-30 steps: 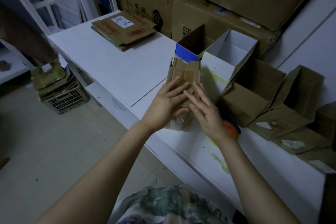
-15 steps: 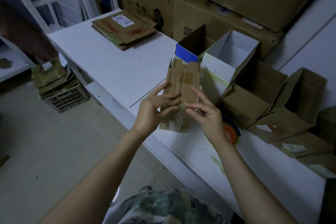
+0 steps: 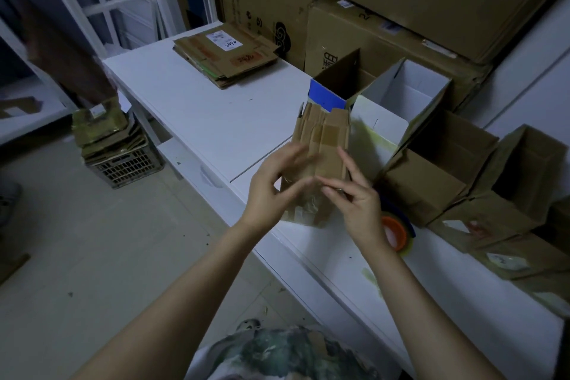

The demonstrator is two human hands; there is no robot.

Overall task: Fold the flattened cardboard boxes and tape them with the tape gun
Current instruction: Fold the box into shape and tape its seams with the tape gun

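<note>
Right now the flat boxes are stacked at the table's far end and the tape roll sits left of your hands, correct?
Not quite. The head view shows the tape roll on the right, partly behind the right hand. The flat boxes are indeed stacked at the far end of the table.

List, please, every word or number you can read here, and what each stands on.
Label on the flat stack: print and handwriting, too blurred to read.
Red scrawl on that stack: unreadable.
Back box: "2", handwritten, likely; printed characters cut off, unreadable.
</note>
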